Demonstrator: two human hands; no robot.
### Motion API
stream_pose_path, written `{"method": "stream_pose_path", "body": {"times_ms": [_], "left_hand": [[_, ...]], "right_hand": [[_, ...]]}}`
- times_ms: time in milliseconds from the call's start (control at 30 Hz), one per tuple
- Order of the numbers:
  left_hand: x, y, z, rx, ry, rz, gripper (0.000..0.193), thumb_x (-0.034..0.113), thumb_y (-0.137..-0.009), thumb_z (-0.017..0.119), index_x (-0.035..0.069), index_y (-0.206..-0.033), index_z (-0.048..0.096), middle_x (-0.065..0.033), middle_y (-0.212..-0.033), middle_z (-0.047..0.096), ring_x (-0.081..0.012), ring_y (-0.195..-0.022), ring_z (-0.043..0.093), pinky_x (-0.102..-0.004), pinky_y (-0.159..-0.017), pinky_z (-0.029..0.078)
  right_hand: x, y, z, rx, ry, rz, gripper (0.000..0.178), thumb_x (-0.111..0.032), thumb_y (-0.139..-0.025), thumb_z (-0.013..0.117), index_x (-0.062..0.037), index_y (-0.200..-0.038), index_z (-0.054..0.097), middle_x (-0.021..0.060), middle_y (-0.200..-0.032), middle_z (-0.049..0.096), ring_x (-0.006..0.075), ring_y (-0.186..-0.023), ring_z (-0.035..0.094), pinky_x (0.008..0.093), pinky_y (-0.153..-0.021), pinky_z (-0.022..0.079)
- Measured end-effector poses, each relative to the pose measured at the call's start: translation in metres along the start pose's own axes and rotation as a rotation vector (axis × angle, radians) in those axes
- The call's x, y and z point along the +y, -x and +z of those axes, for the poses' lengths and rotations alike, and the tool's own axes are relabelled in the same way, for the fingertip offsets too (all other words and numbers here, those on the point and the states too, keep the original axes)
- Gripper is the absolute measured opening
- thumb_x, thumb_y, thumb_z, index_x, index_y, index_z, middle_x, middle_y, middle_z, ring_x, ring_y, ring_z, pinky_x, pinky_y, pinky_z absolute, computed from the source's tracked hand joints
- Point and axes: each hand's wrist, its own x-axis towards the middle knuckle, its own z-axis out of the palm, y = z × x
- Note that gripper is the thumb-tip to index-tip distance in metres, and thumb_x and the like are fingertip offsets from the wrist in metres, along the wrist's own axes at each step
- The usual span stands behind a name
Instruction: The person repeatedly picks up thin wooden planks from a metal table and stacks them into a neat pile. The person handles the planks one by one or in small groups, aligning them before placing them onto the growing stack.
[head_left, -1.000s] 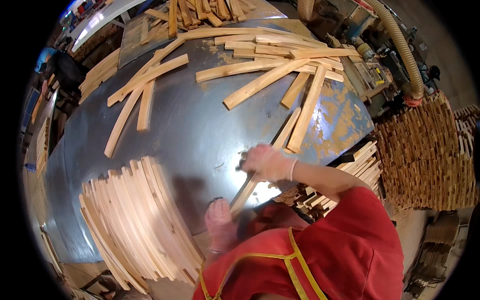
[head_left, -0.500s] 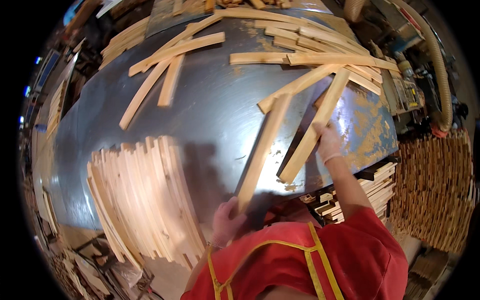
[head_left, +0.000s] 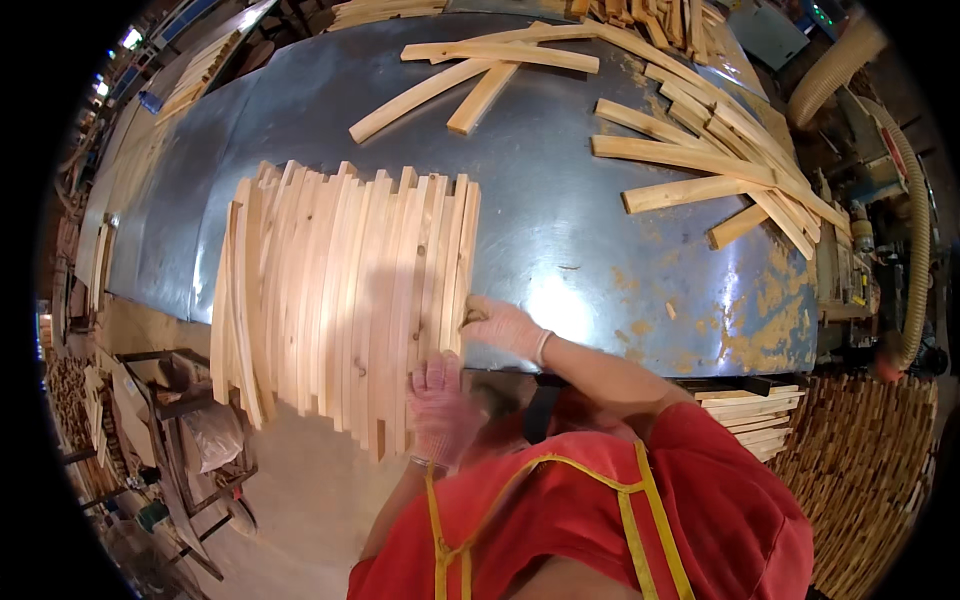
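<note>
A row of pale wooden strips (head_left: 340,290) stands side by side, left of centre, with its near ends jutting past the table's near edge. My right hand (head_left: 505,328), in a light glove, has its fingers curled against the rightmost wooden strip (head_left: 463,250). My left hand (head_left: 440,405), also gloved, lies at the near ends of the rightmost strips, its fingers stretched out and touching them. Its thumb side is slightly blurred.
The grey metal table (head_left: 560,240) carries sawdust patches at right. A fanned pile of strips (head_left: 740,150) lies far right; a few crossed strips (head_left: 485,90) lie at the back. A cart (head_left: 190,440) stands at lower left, stacked wood (head_left: 860,480) at lower right.
The two strips my hands held apart now stand at the row's right side. Both hands have come together there, the right one moving left. My view has turned left.
</note>
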Motion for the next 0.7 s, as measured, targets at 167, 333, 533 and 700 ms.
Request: {"method": "stream_pose_path", "body": {"times_ms": [167, 333, 533, 700], "left_hand": [[-0.016, -0.004, 0.015, 0.027, -0.103, -0.005, 0.086, 0.034, -0.075, 0.084, 0.009, -0.151, 0.052, -0.0161, -0.152, 0.051, -0.0437, -0.141, 0.047, -0.0589, -0.118, 0.038], [0.032, -0.049, 0.016, 0.055, 0.042, 0.174, 0.088, 0.028, -0.073, 0.087, 0.009, -0.151, 0.051, -0.0159, -0.15, 0.051, -0.0425, -0.142, 0.047, -0.0598, -0.116, 0.039], [0.112, -0.133, 0.041, -0.038, 0.092, 0.329, 0.091, 0.031, -0.071, 0.09, 0.006, -0.149, 0.052, -0.0143, -0.148, 0.052, -0.0398, -0.139, 0.049, -0.0564, -0.114, 0.042], [0.157, -0.198, 0.05, -0.179, 0.09, 0.357, 0.083, 0.035, -0.076, 0.087, 0.006, -0.147, 0.054, -0.0142, -0.139, 0.056, -0.036, -0.129, 0.055, -0.0523, -0.109, 0.045]], "right_hand": [[-0.027, 0.011, -0.199, 0.426, 1.102, 0.065, 0.039, -0.016, -0.081, 0.07, -0.0076, -0.119, 0.07, 0.0176, -0.106, 0.076, 0.0407, -0.105, 0.07, 0.0484, -0.093, 0.055], [-0.019, 0.046, -0.316, 0.328, 1.548, 0.489, 0.053, -0.029, -0.085, 0.079, -0.0163, -0.135, 0.067, 0.0117, -0.134, 0.069, 0.0334, -0.129, 0.062, 0.0506, -0.108, 0.046], [-0.017, 0.038, -0.298, 0.318, 1.364, -0.305, 0.065, -0.033, -0.078, 0.079, -0.0161, -0.138, 0.062, 0.0108, -0.138, 0.065, 0.035, -0.131, 0.058, 0.0493, -0.111, 0.044], [0.006, -0.02, -0.352, 0.469, 1.142, 0.059, 0.074, -0.038, -0.082, 0.079, -0.0109, -0.148, 0.056, 0.0152, -0.133, 0.067, 0.0364, -0.125, 0.062, 0.0496, -0.11, 0.047]]}}
